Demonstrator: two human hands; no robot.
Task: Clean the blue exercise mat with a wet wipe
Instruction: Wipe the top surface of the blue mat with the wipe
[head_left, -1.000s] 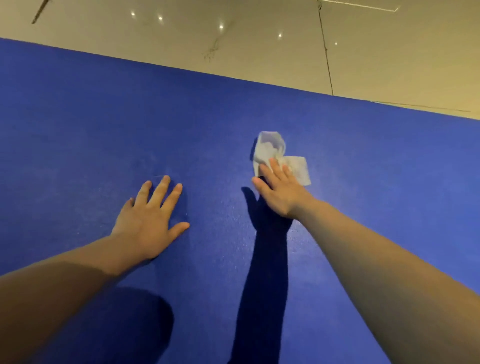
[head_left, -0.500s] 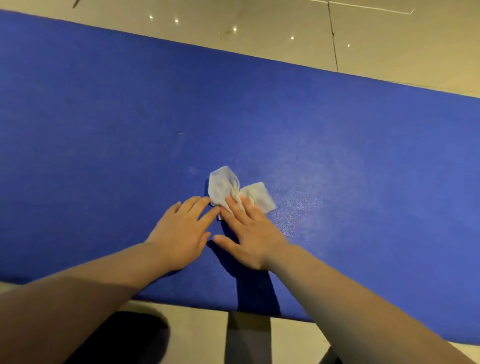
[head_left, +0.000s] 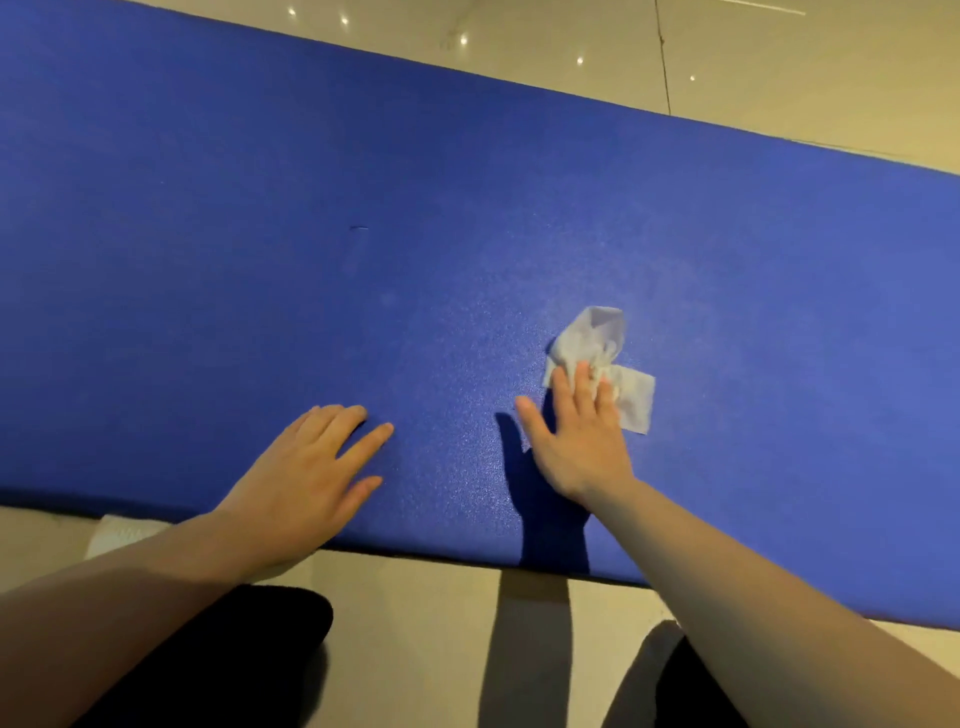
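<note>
The blue exercise mat (head_left: 363, 234) lies flat on the floor and fills most of the view. A crumpled white wet wipe (head_left: 602, 358) rests on the mat right of centre. My right hand (head_left: 576, 436) lies flat on the mat with its fingertips pressing the wipe's near part. My left hand (head_left: 306, 473) rests palm-down on the mat near its front edge, fingers spread, holding nothing. A faint lighter patch shows on the mat around the wipe.
Beige tiled floor (head_left: 779, 62) runs beyond the mat's far edge and along its near edge. A white object (head_left: 119, 532) peeks out under my left forearm. My dark-clothed legs (head_left: 234, 660) are at the bottom.
My right hand has slid the wipe to the right, away from my left hand. The hands, touching half a second ago, are now apart. The view has tilted back, showing the mat's near edge.
</note>
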